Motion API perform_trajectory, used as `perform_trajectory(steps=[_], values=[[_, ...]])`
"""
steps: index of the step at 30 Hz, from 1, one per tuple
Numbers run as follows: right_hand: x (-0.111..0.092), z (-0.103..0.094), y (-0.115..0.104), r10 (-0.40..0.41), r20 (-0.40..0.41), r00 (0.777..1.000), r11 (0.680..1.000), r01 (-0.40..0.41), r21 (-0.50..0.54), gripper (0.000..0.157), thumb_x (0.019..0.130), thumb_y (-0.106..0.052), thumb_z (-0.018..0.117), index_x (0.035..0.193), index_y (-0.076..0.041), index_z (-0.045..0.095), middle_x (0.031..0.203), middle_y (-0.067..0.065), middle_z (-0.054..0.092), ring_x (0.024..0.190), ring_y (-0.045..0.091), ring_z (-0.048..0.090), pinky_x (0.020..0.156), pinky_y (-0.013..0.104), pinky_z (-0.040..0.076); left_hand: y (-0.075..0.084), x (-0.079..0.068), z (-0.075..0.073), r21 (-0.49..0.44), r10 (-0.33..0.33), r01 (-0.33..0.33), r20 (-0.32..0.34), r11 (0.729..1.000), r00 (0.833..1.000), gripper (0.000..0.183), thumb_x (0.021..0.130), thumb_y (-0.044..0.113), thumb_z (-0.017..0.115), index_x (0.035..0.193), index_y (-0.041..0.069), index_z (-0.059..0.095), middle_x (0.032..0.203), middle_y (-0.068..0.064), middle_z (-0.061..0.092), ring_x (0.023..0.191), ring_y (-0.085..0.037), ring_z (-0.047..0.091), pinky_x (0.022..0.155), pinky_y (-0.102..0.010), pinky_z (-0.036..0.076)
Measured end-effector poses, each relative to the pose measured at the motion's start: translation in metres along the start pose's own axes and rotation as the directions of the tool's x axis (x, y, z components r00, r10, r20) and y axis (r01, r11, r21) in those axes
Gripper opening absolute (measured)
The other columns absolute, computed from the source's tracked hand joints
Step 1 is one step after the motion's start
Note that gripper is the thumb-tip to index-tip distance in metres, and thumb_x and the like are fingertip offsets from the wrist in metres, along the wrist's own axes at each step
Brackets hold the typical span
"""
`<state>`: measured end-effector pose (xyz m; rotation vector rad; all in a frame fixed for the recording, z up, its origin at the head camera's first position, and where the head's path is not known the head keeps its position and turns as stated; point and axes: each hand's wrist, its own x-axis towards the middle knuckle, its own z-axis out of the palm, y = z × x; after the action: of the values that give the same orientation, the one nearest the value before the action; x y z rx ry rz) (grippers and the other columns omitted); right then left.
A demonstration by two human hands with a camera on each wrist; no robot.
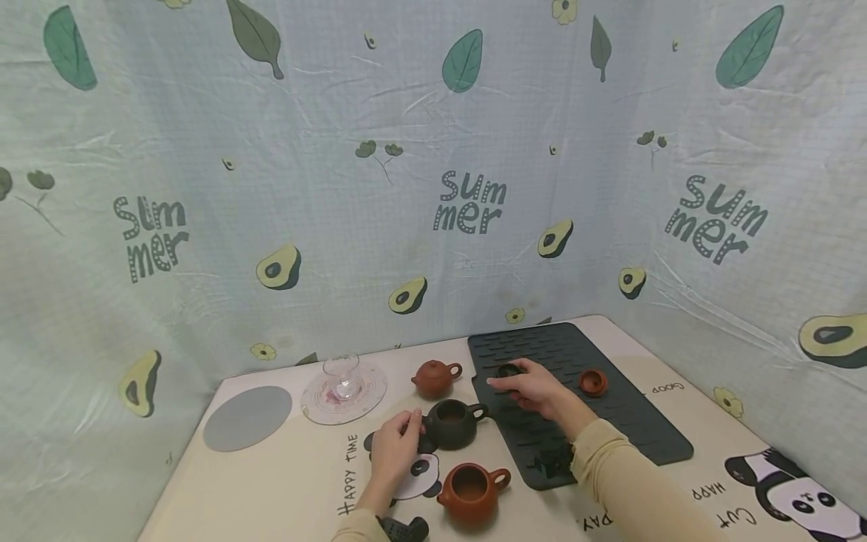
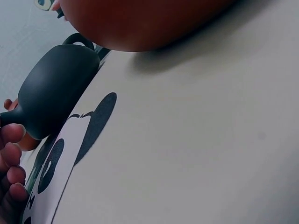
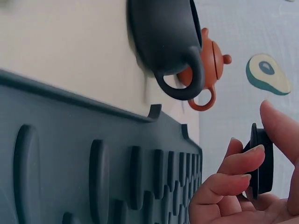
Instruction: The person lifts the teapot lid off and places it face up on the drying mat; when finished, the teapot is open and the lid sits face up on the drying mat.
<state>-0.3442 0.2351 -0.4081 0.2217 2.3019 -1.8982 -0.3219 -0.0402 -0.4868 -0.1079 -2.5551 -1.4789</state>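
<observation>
A black teapot (image 1: 452,424) without its lid stands near the middle of the table, handle to the right. My left hand (image 1: 395,446) pinches its spout between thumb and fingers; in the left wrist view the curled fingertips (image 2: 13,154) lie at the spout's end. Over the dark ridged mat (image 1: 542,421), my right hand (image 1: 535,388) grips the black teapot lid (image 3: 264,161) by its edge, thumb on one side and fingers on the other. A lidless reddish-brown teapot (image 1: 470,500) sits nearer me. Behind the black one is a smaller-looking reddish-brown teapot (image 1: 433,380) with its lid on.
On the mat lies a small round reddish-brown piece (image 1: 593,382), hollow side up. A clear glass vessel (image 1: 346,386) stands on a round patterned mat (image 1: 314,406) at the back left, beside a grey round mat (image 1: 247,419). Patterned curtains (image 1: 339,188) enclose the table's back and sides.
</observation>
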Motion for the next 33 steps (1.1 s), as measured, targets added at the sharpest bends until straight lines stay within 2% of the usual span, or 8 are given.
perform_trajectory(steps=[2, 7, 11, 20, 28, 33], values=[[0.000, -0.001, 0.002, 0.005, -0.022, 1.000, 1.000, -0.005, -0.025, 0.074, 0.085, -0.026, 0.086, 0.143, -0.003, 0.046, 0.087, 0.005, 0.056, 0.066, 0.015, 0.047, 0.062, 0.033, 0.042, 0.000, 0.001, 0.000, 0.001, -0.008, 0.008, 0.000, 1.000, 1.000, 0.034, 0.108, 0.032, 0.052, 0.082, 0.016, 0.066, 0.075, 0.003, 0.058, 0.077, -0.018, 0.052, 0.070, -0.036, 0.038], [-0.001, -0.003, 0.004, -0.013, -0.072, 0.997, 0.997, 0.007, -0.080, 0.066, 0.084, -0.022, 0.086, 0.138, -0.007, 0.053, 0.092, 0.007, 0.056, 0.071, 0.018, 0.050, 0.067, 0.036, 0.045, 0.002, 0.001, 0.000, 0.000, -0.006, 0.006, -0.003, 1.000, 1.000, 0.033, 0.108, 0.030, 0.053, 0.082, 0.016, 0.065, 0.075, 0.002, 0.058, 0.077, -0.018, 0.052, 0.070, -0.036, 0.038], [-0.001, -0.005, 0.006, -0.042, -0.113, 0.993, 0.995, 0.031, -0.094, 0.059, 0.083, -0.014, 0.086, 0.134, -0.007, 0.057, 0.096, 0.008, 0.057, 0.067, 0.018, 0.049, 0.064, 0.035, 0.044, 0.002, 0.001, 0.001, -0.002, -0.004, 0.004, -0.003, 1.000, 1.000, 0.033, 0.108, 0.030, 0.053, 0.081, 0.016, 0.065, 0.074, 0.002, 0.057, 0.076, -0.018, 0.052, 0.070, -0.036, 0.038], [0.001, -0.011, 0.012, -0.075, -0.162, 0.984, 0.983, 0.046, -0.176, 0.066, 0.083, -0.016, 0.085, 0.141, -0.007, 0.055, 0.112, 0.014, 0.057, 0.062, 0.016, 0.049, 0.061, 0.034, 0.042, 0.002, 0.001, 0.001, 0.001, -0.002, 0.002, -0.006, 1.000, 1.000, 0.033, 0.108, 0.030, 0.053, 0.081, 0.015, 0.065, 0.075, 0.002, 0.058, 0.076, -0.018, 0.052, 0.070, -0.036, 0.038], [0.000, -0.017, 0.017, -0.073, -0.178, 0.981, 0.973, 0.030, -0.229, 0.070, 0.085, -0.019, 0.084, 0.143, -0.002, 0.050, 0.098, 0.014, 0.059, 0.070, 0.022, 0.055, 0.064, 0.038, 0.045, 0.004, -0.001, -0.002, 0.003, 0.008, -0.008, -0.009, 1.000, 1.000, 0.034, 0.108, 0.032, 0.053, 0.081, 0.015, 0.066, 0.074, 0.003, 0.058, 0.075, -0.017, 0.052, 0.069, -0.035, 0.038], [0.000, -0.021, 0.019, -0.064, -0.187, 0.980, 0.972, 0.019, -0.235, 0.070, 0.085, -0.021, 0.085, 0.141, 0.000, 0.047, 0.101, 0.016, 0.060, 0.076, 0.025, 0.058, 0.066, 0.038, 0.047, 0.005, -0.001, -0.003, 0.005, 0.010, -0.010, -0.008, 1.000, 1.000, 0.034, 0.108, 0.031, 0.053, 0.082, 0.013, 0.066, 0.074, 0.002, 0.057, 0.075, -0.017, 0.051, 0.069, -0.035, 0.038]])
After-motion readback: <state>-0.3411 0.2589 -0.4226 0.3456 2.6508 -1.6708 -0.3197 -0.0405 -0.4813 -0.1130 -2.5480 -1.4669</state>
